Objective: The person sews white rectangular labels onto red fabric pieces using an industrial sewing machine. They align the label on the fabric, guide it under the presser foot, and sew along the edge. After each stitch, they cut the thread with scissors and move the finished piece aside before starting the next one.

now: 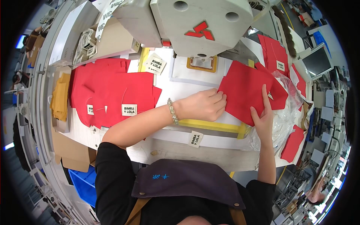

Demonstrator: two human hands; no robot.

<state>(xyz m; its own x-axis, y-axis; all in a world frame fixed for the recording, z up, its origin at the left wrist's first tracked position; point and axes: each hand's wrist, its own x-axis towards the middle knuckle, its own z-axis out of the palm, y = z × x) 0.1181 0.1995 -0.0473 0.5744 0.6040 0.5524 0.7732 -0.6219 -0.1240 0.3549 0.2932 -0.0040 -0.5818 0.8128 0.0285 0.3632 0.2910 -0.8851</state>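
Observation:
In front of me I have a red fabric piece (242, 92) between both hands. My left hand (206, 105) has its fingers closed in a pinch on the piece's left edge; a beaded bracelet circles that wrist. At the right edge, my right hand (264, 116) grips the fabric, thumb and index finger showing on top. Behind that hand lies more red fabric (279, 95). A pile of red fabric pieces (138, 90), some with cream printed labels (129, 109), spreads over the table to the left. Just beyond the held piece is a metal sewing clamp frame (201, 63).
A large sewing machine head (202, 26) overhangs the work area. Loose labels (155, 64) lie beside it, and another label (195, 139) sits near the front edge. Clear plastic film (279, 127) bunches at right. An open carton (112, 41) stands far left, above a blue bin (83, 183).

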